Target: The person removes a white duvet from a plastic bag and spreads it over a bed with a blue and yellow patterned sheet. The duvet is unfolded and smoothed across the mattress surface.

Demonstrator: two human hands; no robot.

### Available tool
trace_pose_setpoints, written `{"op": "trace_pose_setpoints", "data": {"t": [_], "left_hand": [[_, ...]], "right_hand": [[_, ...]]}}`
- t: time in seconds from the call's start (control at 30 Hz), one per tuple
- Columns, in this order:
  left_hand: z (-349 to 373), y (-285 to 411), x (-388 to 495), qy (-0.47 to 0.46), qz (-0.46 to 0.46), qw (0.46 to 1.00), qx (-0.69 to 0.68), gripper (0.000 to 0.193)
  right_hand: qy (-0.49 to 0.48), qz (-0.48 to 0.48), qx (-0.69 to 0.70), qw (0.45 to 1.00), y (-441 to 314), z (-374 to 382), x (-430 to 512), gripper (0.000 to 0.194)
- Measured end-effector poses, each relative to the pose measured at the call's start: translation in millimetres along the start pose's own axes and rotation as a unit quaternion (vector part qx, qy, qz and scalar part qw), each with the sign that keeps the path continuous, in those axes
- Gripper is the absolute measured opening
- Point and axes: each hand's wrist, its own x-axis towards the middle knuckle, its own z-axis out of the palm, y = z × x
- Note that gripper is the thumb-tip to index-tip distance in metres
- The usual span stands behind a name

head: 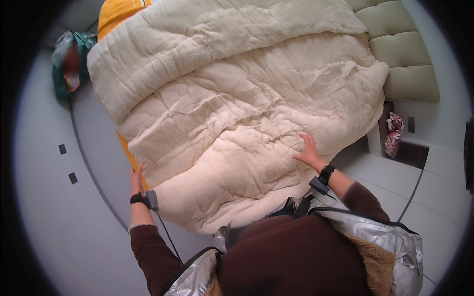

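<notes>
A thick cream quilt [237,111] lies wrinkled over a bed, with a broad fold along its far side and its near edge hanging down in front of me. My left hand [137,180] is at the quilt's left edge, beside a strip of orange bedding [127,150]; its fingertips are partly hidden, and whether they grip the cloth is unclear. Over the near right part of the quilt is my right hand [309,152], fingers spread, with nothing held. Each wrist wears a black strap with a grey device on it.
A tufted green-grey headboard [400,48] borders the bed at the right. Below it, a red-and-white patterned cloth item [394,134] lies by a dark nightstand [413,154]. A green bag [61,79] stands beyond the bed's left end. Dark outlets [62,149] mark the left wall.
</notes>
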Motion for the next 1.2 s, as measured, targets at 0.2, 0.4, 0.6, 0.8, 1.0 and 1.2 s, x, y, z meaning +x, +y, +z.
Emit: {"op": "trace_pose_setpoints", "data": {"t": [0.2, 0.4, 0.6, 0.8, 1.0, 1.2], "left_hand": [[28.1, 25.5, 53.5, 0.022, 0.031, 0.999, -0.022, 0.071], [15.6, 27.9, 82.3, -0.086, -0.04, 0.986, -0.14, 0.06], [3.4, 49.7, 44.2, -0.158, 0.005, 0.982, -0.099, 0.045], [-61.1, 197.7, -20.8, -0.124, 0.21, 0.967, -0.075, 0.036], [-156.9, 352.6, -55.7, 0.011, 0.357, 0.933, 0.039, 0.038], [-174.0, 344.2, 50.7, 0.047, 0.311, 0.949, -0.016, 0.039]], "right_hand": [[-0.082, 0.024, 0.036, 0.996, -28.4, 40.6, 35.8, 0.089], [0.106, 0.137, 0.032, 0.984, -38.7, 51.2, 95.6, 0.097], [-0.044, 0.18, -0.041, 0.982, -19.7, 26.9, 130.0, 0.054], [0.072, 0.087, 0.004, 0.994, -1.8, 0.0, 131.8, 0.016], [0.266, -0.036, 0.071, 0.961, -10.4, -114.3, 111.9, 0.012], [0.359, -0.067, 0.121, 0.923, -44.5, -84.2, 166.8, 0.017]]}}
